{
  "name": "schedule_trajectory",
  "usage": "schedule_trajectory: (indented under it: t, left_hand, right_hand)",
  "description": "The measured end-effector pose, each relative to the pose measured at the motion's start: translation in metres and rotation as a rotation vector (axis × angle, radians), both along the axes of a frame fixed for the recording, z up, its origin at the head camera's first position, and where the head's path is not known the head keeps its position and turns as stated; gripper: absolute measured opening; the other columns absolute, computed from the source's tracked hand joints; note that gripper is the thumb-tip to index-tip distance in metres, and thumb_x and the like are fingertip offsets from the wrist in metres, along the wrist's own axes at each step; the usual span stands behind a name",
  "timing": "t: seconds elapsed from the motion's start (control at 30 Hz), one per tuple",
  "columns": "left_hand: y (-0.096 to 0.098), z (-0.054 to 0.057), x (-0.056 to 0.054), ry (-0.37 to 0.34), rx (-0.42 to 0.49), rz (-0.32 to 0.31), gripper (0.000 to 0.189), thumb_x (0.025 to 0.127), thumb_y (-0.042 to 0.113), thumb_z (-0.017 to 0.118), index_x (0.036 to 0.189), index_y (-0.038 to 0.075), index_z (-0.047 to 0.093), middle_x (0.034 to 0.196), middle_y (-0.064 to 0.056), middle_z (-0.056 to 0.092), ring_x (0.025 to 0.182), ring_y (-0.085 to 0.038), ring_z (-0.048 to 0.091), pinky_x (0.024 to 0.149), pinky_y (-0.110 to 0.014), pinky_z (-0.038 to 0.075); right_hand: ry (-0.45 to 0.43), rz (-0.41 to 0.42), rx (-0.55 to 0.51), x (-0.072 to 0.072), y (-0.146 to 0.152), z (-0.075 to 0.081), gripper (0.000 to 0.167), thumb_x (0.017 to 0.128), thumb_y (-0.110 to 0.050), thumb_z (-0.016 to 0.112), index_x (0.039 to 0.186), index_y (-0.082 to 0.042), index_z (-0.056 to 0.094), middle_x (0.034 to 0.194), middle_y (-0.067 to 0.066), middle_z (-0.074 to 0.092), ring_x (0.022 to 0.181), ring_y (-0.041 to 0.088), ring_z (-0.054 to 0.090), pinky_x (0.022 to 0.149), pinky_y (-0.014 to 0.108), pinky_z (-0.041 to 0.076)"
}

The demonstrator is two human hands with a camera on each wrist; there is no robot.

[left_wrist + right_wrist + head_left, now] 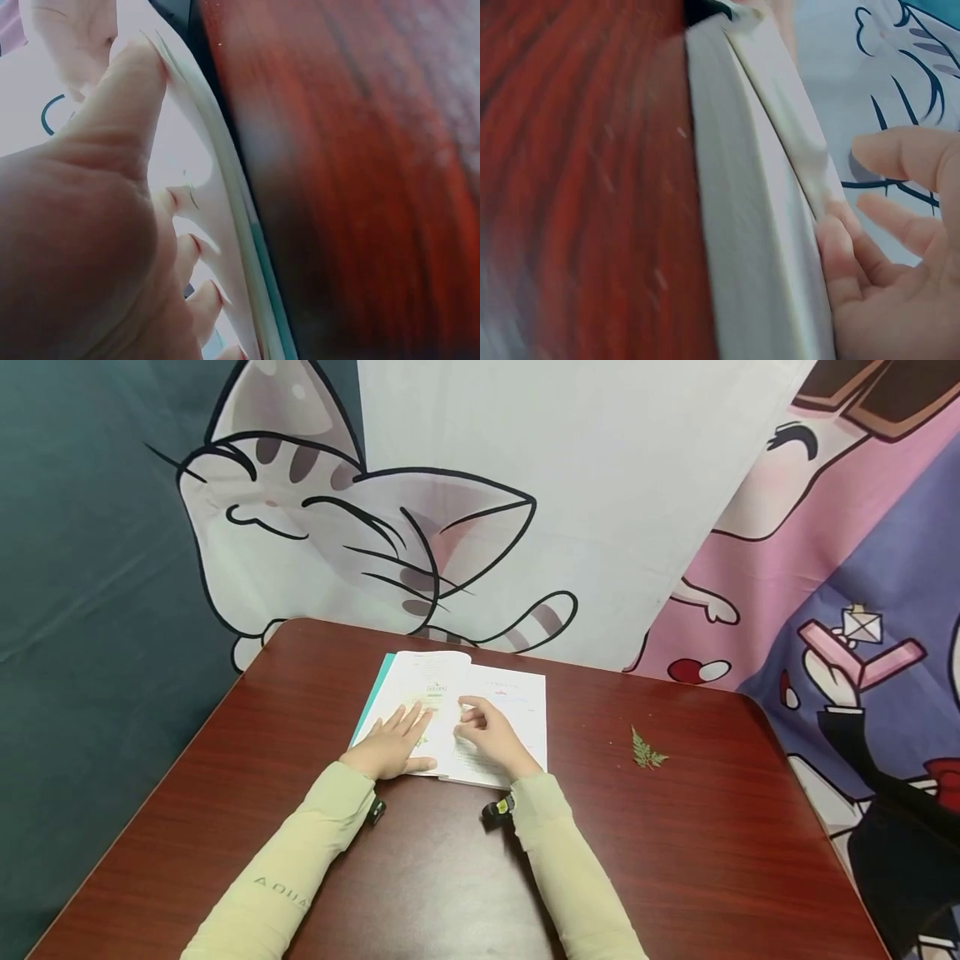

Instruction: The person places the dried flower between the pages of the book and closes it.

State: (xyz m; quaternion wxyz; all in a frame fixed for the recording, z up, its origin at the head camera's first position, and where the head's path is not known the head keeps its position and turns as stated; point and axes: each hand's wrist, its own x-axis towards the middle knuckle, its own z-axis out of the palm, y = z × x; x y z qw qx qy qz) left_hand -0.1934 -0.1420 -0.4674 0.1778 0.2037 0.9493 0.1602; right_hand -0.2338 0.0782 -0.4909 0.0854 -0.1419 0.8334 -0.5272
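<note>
A book [525,743] lies spread on the table, with printed white pages and a teal cover edge at its left. My left hand [390,747] rests flat on the left page, fingers spread and thumb toward the middle. Over the right page, close to the gutter, is my right hand [491,735] with bent fingers. In the right wrist view, two fingers [836,251] touch the pages beside a gap between page blocks, while others stand apart in the air. No held object shows in the right hand. In the left wrist view, the left thumb [124,105] lies along the page edge.
A green fern-like leaf [645,752] lies on the reddish-brown wooden table [675,843], to the right of the book. Tiny specks are scattered near it. Behind the table hangs a cloth backdrop [600,460] with cartoon figures.
</note>
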Motion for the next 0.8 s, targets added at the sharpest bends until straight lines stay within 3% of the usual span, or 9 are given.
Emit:
schedule_trajectory:
  t: [0.33, 0.6, 0.8]
  left_hand:
    - [0.002, 0.005, 0.005, -0.007, -0.006, 0.019, 0.087, 0.102, 0.050, 0.054, 0.163, 0.004, 0.012, 0.169, -0.019, 0.003, 0.154, -0.042, 0.000, 0.119, -0.065, 0.008]
    - [0.002, 0.007, 0.006, -0.022, 0.009, 0.016, 0.086, 0.103, 0.048, 0.054, 0.163, 0.003, 0.011, 0.169, -0.021, 0.002, 0.154, -0.043, -0.001, 0.119, -0.065, 0.007]
    - [0.001, 0.004, 0.004, -0.021, -0.004, 0.019, 0.088, 0.102, 0.051, 0.054, 0.163, 0.005, 0.010, 0.169, -0.019, 0.001, 0.154, -0.042, -0.002, 0.120, -0.065, 0.007]
  right_hand:
    - [-0.024, 0.000, -0.083, 0.009, 0.037, 0.023, 0.029, 0.098, -0.011, 0.064, 0.126, -0.003, 0.067, 0.110, 0.016, 0.067, 0.094, 0.030, 0.069, 0.078, 0.040, 0.059]
    - [0.204, -0.104, 0.057, 0.011, 0.075, 0.044, 0.020, 0.097, -0.008, 0.066, 0.115, -0.005, 0.072, 0.110, 0.013, 0.071, 0.095, 0.027, 0.066, 0.083, 0.038, 0.053]
    - [0.327, -0.198, 0.121, 0.016, 0.103, 0.054, 0.017, 0.096, -0.007, 0.066, 0.111, -0.004, 0.073, 0.108, 0.011, 0.068, 0.093, 0.024, 0.062, 0.083, 0.041, 0.051]
